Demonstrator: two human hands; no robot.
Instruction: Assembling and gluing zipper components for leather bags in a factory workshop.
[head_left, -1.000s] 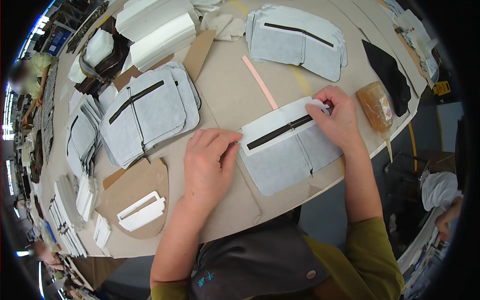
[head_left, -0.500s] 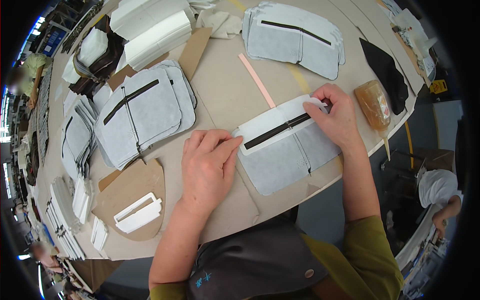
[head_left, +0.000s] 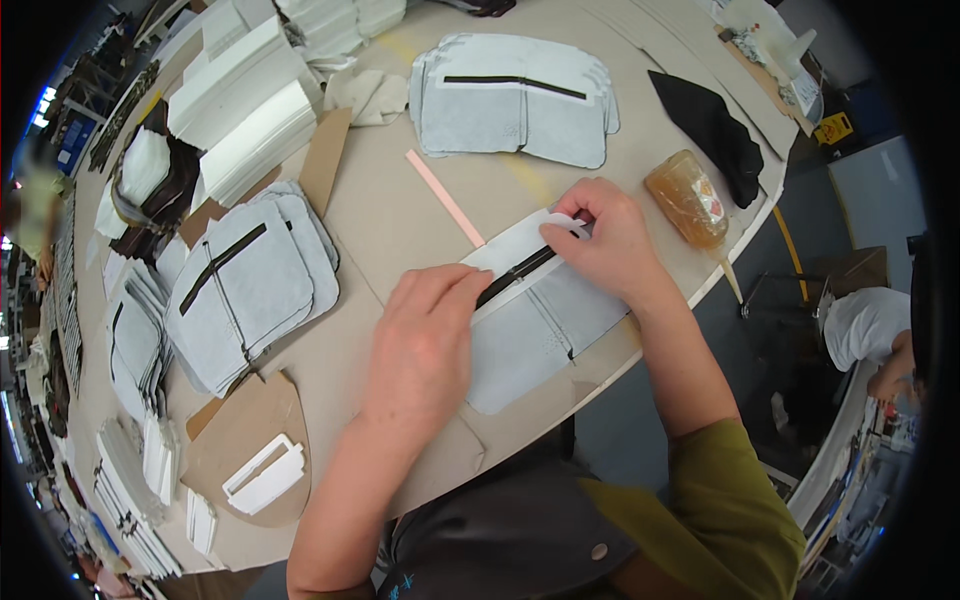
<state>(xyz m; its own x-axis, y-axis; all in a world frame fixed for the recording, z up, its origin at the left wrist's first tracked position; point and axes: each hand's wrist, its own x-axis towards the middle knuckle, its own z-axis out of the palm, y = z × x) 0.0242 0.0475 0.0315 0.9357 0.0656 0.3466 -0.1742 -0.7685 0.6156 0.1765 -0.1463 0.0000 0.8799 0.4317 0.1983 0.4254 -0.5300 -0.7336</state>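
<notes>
Under both my hands lies a grey-blue fabric panel (head_left: 520,365) with a black zipper-like strip (head_left: 527,266) framed by a white backing strip (head_left: 513,240). My left hand (head_left: 425,335) has its fingers bent together, the tips pressed on the white strip and covering the left end of the black one. At the opposite end, my right hand (head_left: 607,240) pinches the white strip between thumb and fingers, its edge slightly lifted. A thin dark cord or seam (head_left: 550,322) runs down the panel toward me. A pink strip (head_left: 445,198) touches or nearly touches the panel's far edge.
Similar panels are stacked at the far side (head_left: 470,115) and on the left (head_left: 265,290). A bottle of amber liquid (head_left: 690,200) lies right, beside black cloth (head_left: 715,140). White frame pieces (head_left: 265,475) rest on brown card (head_left: 245,430). White sheets (head_left: 260,140) are piled far left.
The view has shifted, so the table's things appear further left. My left hand has slid right over the panel, covering the black strip's left end. My right hand keeps its pinch.
</notes>
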